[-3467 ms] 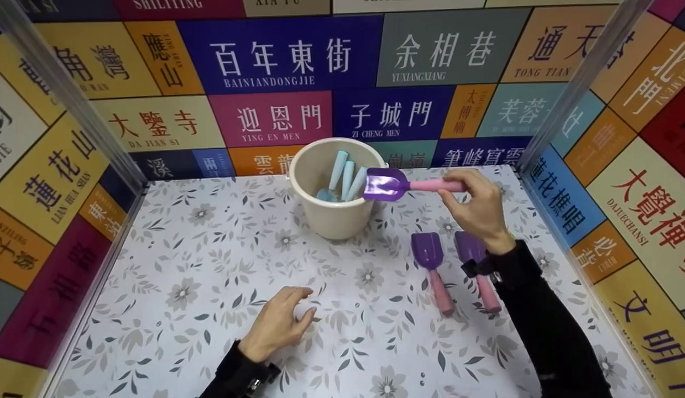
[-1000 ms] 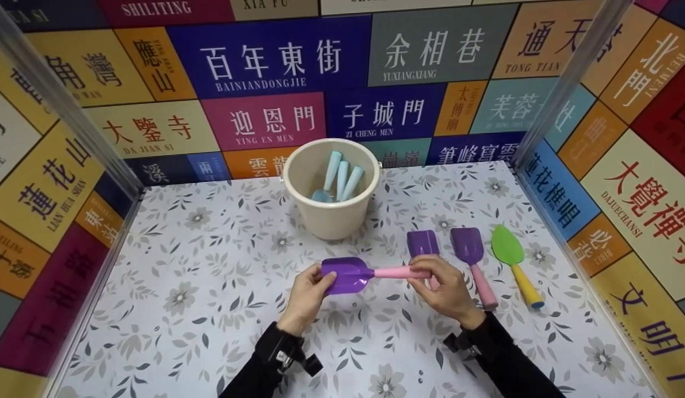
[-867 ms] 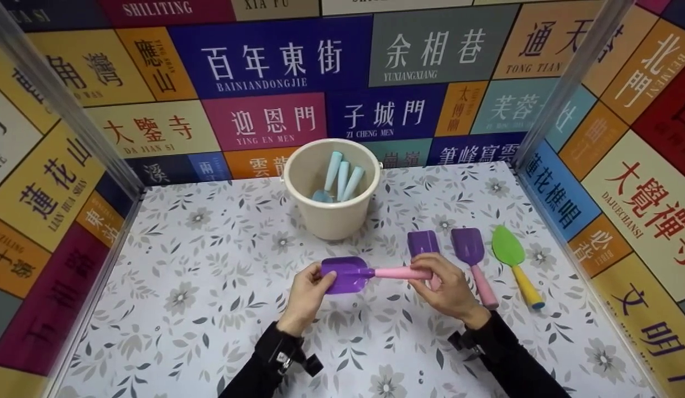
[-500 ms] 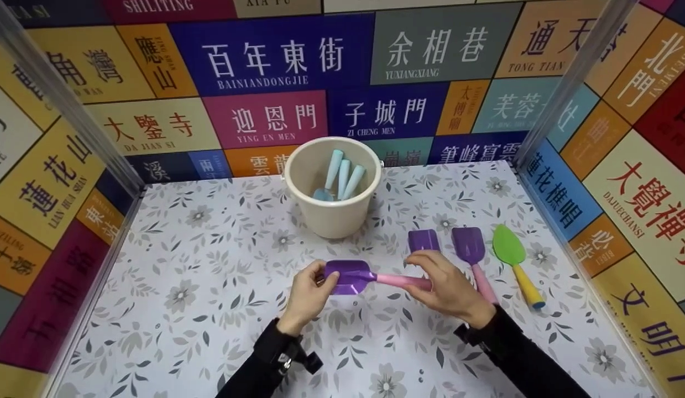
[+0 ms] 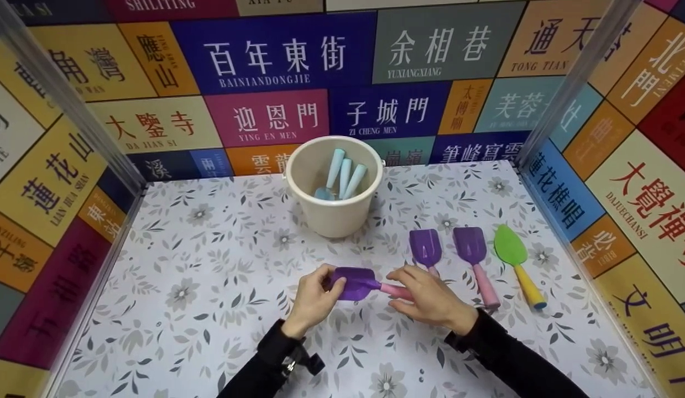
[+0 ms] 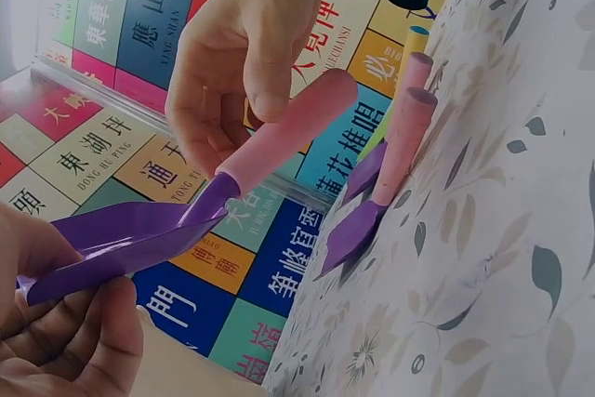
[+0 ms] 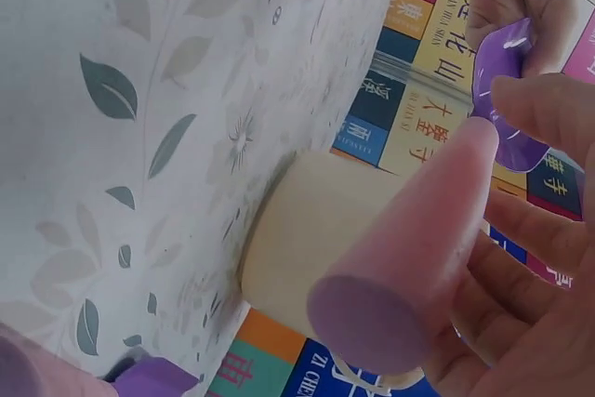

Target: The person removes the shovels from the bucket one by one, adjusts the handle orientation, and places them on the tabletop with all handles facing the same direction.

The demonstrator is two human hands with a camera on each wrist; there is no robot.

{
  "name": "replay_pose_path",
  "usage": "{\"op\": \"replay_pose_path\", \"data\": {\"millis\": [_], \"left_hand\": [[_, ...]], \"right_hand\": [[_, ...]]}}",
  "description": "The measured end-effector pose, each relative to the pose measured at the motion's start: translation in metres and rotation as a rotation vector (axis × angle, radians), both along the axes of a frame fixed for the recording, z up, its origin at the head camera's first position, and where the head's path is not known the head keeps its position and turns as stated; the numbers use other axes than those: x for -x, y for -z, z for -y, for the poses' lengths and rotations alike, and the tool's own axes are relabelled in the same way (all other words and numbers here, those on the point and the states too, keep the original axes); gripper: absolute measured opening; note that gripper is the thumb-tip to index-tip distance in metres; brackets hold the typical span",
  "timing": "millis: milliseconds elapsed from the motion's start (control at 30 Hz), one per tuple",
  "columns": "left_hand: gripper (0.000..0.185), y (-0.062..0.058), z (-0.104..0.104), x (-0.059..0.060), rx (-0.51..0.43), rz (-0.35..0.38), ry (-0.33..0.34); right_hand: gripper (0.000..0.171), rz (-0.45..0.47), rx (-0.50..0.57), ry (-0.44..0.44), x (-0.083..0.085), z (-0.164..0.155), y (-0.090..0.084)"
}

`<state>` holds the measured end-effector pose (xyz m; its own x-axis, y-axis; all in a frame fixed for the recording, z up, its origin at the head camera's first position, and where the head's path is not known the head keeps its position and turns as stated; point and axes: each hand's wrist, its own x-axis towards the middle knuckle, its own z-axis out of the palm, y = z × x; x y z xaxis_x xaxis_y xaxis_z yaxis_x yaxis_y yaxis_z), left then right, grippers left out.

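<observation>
1. Right now the purple scoop (image 5: 356,283) with the pink handle is held between both hands, just above the counter (image 5: 209,287) and in front of the cream bucket (image 5: 335,188).
2. The left hand (image 5: 313,298) pinches the purple blade (image 6: 121,244), thumb on top and fingers curled beneath it.
3. The right hand (image 5: 430,296) has loosely bent fingers touching the pink handle (image 7: 418,239); the grip looks light, fingertips rather than a full clasp.
4. Judging by this, the step in hand is a pass of the scoop from one hand to the other, or a careful laying down.
5. Just beyond the right hand lie two more purple scoops (image 5: 426,249) (image 5: 474,254) and, farthest right, a green trowel (image 5: 513,260); blue handles (image 5: 342,174) stand in the bucket.
6. Any next move calls for one hand to keep a firm hold before the other lets go, and for keeping the blade away from the scoops nearby.
</observation>
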<state>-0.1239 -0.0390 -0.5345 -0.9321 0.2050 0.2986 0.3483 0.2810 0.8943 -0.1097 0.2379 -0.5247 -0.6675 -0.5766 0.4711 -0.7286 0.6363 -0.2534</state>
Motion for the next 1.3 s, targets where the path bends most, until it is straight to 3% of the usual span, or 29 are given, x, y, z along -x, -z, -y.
{"op": "replay_pose_path", "data": {"millis": [300, 633, 900, 1300], "left_hand": [[0.007, 0.002, 0.001, -0.002, 0.049, -0.019, 0.002], [0.008, 0.005, 0.001, -0.004, 0.061, -0.002, 0.012], [0.007, 0.005, 0.002, -0.005, 0.069, -0.006, 0.024], [0.008, 0.007, 0.001, -0.007, 0.071, -0.024, 0.012]], "right_hand": [[0.043, 0.025, -0.020, -0.005, -0.001, 0.003, 0.006], [0.037, 0.035, -0.085, 0.099, -0.006, 0.008, 0.009], [0.035, -0.011, -0.061, 0.050, -0.004, 0.010, 0.014], [0.031, 0.012, -0.062, 0.044, -0.004, 0.011, 0.017]]}}
